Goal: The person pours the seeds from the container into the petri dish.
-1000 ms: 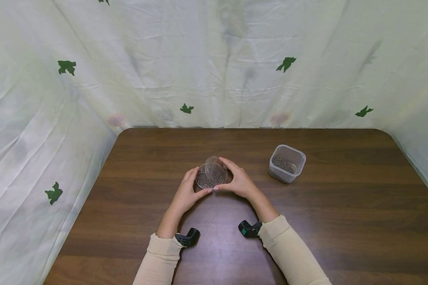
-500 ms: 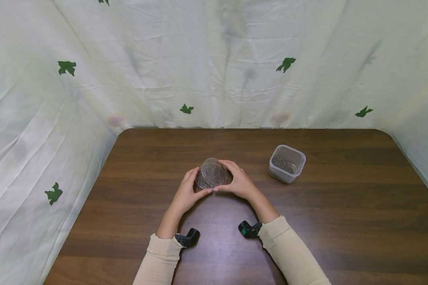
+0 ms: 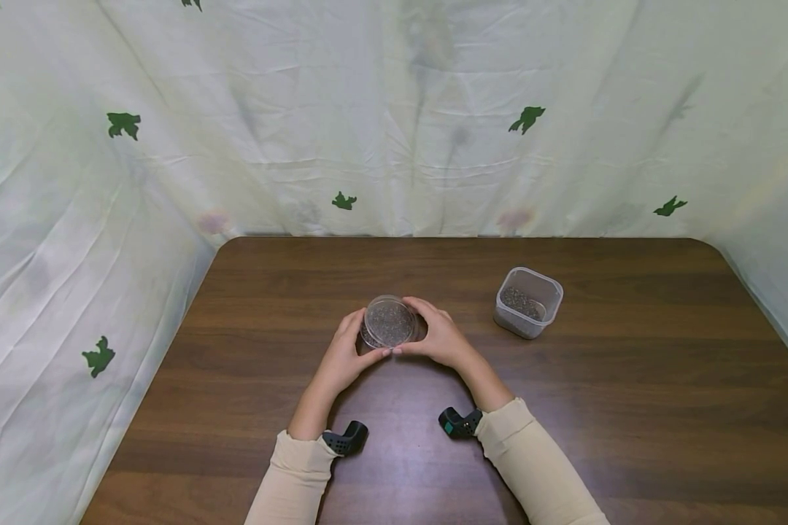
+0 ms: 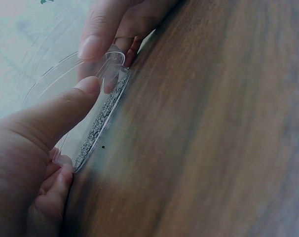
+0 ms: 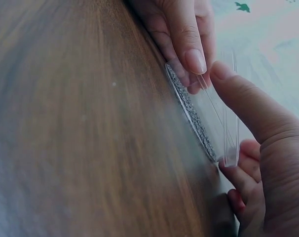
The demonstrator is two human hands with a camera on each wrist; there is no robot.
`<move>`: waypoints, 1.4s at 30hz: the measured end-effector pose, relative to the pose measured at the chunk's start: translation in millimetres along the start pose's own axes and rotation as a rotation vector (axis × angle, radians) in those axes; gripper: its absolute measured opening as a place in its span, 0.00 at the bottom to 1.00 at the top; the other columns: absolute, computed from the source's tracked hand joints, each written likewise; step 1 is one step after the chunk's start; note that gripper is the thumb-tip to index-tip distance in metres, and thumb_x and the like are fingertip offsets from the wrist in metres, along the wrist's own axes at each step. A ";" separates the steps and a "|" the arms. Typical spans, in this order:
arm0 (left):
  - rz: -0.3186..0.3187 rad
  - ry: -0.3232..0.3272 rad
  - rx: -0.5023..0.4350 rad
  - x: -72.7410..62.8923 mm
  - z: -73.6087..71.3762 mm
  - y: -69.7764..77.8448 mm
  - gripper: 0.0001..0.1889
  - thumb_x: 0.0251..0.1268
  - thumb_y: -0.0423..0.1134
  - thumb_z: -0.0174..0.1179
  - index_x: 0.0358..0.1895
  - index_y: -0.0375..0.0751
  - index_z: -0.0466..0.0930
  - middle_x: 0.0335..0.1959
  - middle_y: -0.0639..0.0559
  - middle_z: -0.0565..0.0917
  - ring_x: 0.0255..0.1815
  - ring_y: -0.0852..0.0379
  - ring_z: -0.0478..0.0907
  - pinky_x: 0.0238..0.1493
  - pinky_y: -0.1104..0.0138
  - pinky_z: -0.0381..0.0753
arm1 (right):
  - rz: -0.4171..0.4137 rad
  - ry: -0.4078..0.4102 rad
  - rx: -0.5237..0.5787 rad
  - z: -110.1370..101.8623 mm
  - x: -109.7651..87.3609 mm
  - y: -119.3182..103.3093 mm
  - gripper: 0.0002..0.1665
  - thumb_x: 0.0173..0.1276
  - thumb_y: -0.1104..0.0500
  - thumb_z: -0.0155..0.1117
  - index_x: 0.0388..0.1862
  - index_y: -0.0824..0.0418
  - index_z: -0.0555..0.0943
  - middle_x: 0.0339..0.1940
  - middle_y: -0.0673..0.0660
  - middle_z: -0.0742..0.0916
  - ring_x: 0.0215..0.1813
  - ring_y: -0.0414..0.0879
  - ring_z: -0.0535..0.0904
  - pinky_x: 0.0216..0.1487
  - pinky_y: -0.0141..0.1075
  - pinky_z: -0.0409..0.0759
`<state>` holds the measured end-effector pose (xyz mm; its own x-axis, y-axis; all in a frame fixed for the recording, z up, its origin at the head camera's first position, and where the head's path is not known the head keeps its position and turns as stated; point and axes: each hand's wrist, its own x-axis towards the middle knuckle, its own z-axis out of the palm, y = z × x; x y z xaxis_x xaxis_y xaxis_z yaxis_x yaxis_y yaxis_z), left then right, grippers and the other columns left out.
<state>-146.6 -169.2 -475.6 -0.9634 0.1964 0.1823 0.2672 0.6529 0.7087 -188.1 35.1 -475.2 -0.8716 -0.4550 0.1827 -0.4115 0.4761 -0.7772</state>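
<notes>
A clear round petri dish (image 4: 101, 121) holding dark grains sits on the table. Its transparent lid (image 3: 390, 321) lies over it at a tilt, shifted off the base so a crescent of grains shows at the lower left. My left hand (image 3: 343, 354) curves round the dish's left side, its thumb at the near rim. My right hand (image 3: 441, 335) grips the lid from the right, thumb near and fingers at the far edge. Both thumb tips almost meet. In the right wrist view a gap shows between the lid and the grain-filled base.
To the right on the brown wooden table (image 3: 630, 379) stands an open clear plastic tub (image 3: 528, 302) with dark grains inside. Behind the table hangs a pale curtain (image 3: 433, 146) with green leaf-like shapes. A tiny dark speck (image 4: 103, 147) lies near the dish.
The lid has come down from a steep tilt and now covers most of the dish. My right fingers have lowered slightly with it. My left hand has stayed in place.
</notes>
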 end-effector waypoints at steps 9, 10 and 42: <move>0.007 0.013 -0.014 -0.2 0.6 -1.1 0.43 0.46 0.43 0.70 0.64 0.29 0.57 0.60 0.34 0.63 0.60 0.42 0.61 0.60 0.53 0.59 | 0.038 -0.011 -0.027 0.1 -1.7 -1.4 0.51 0.41 0.43 0.75 0.65 0.54 0.65 0.63 0.55 0.69 0.60 0.56 0.64 0.57 0.50 0.62; 0.007 0.014 -0.015 -0.1 0.8 -1.4 0.43 0.45 0.43 0.70 0.64 0.29 0.57 0.60 0.34 0.63 0.60 0.43 0.61 0.60 0.53 0.59 | 0.038 -0.010 -0.029 0.1 -1.9 -1.5 0.51 0.41 0.43 0.75 0.65 0.54 0.66 0.63 0.55 0.69 0.59 0.56 0.64 0.57 0.50 0.62; -0.030 -0.005 -0.076 0.2 -0.2 0.2 0.48 0.42 0.41 0.72 0.65 0.25 0.52 0.61 0.33 0.60 0.60 0.44 0.63 0.58 0.58 0.63 | -0.041 -0.047 -0.109 1.0 -0.9 -0.6 0.52 0.43 0.43 0.73 0.66 0.59 0.63 0.65 0.54 0.68 0.62 0.51 0.64 0.59 0.45 0.56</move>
<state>-146.7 -169.2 -475.3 -0.9709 0.1809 0.1571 0.2356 0.6011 0.7636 -186.8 34.5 -475.5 -0.8410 -0.5091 0.1829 -0.4754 0.5344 -0.6989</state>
